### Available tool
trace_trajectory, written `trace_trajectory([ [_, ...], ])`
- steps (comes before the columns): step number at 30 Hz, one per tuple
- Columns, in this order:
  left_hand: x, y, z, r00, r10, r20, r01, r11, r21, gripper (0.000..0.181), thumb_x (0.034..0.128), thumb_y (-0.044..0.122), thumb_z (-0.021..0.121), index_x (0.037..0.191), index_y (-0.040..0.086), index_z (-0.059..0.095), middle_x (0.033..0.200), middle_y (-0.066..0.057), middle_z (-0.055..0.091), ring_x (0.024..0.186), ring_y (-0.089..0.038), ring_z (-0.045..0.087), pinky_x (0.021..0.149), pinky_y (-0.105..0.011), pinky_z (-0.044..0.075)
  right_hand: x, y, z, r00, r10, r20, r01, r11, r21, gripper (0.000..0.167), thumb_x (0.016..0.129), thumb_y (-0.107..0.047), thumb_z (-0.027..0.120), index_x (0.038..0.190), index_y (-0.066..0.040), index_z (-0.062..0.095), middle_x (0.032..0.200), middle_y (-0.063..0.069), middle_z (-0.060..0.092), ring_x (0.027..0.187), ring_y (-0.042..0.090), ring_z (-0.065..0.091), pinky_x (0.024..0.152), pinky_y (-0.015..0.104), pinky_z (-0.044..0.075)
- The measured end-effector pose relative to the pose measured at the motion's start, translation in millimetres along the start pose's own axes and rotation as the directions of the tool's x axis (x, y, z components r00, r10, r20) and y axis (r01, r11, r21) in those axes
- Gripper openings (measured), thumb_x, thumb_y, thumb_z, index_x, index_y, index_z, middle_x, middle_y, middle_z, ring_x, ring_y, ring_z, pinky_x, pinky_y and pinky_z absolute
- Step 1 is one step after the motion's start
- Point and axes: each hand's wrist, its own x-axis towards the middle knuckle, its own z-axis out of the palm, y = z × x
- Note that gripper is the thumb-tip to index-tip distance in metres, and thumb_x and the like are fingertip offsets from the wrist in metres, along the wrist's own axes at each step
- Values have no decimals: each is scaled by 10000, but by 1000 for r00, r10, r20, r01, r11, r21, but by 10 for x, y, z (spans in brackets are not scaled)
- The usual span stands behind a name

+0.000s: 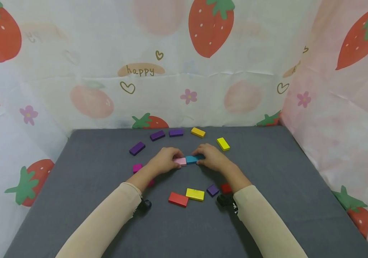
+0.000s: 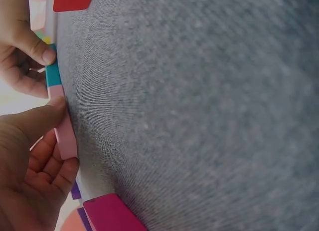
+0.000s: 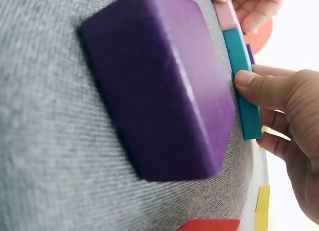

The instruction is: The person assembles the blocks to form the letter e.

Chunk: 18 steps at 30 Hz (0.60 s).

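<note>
In the middle of the grey table, a pink block [image 1: 180, 162] and a blue block [image 1: 191, 159] lie end to end, their short ends touching. My left hand [image 1: 165, 160] pinches the pink block between thumb and fingers; the left wrist view shows the thumb on the near face of the pink block [image 2: 64, 133]. On the other side my right hand [image 1: 214, 157] pinches the blue block, and in the right wrist view the thumb presses the near face of the blue block [image 3: 238, 56]. The far fingers are partly hidden behind the blocks.
Around the hands lie purple blocks [image 1: 157, 135], an orange-yellow block [image 1: 198, 132], a yellow block [image 1: 223, 144] and magenta blocks [image 1: 137, 168] partly behind the left arm. Nearer are a red block [image 1: 178, 199], another yellow block [image 1: 195, 194], a small purple block [image 1: 213, 190] and a second red block [image 1: 226, 188].
</note>
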Motion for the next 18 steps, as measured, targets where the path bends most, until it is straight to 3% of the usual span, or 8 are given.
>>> trace_trajectory([
  [12,1,37,74,999,-40,-6,40,999,-5,292,921,195,785,1203,139,736,1127,-19,719,991,-159,624,953,-382,532,-66,-28,-37,1000,18,11,-18,1000,-7,323,928,-156,771,1248,-135,729,1246,40,673,1226,254,574,1103,449,444],
  [18,-11,49,77,1000,-15,-23,15,1000,3,285,913,192,794,1188,140,742,1118,-17,721,985,-160,620,940,-382,531,-102,-67,-62,1000,28,10,-28,1000,-5,315,924,-150,775,1235,-126,733,1245,46,675,1218,258,580,1091,451,449],
])
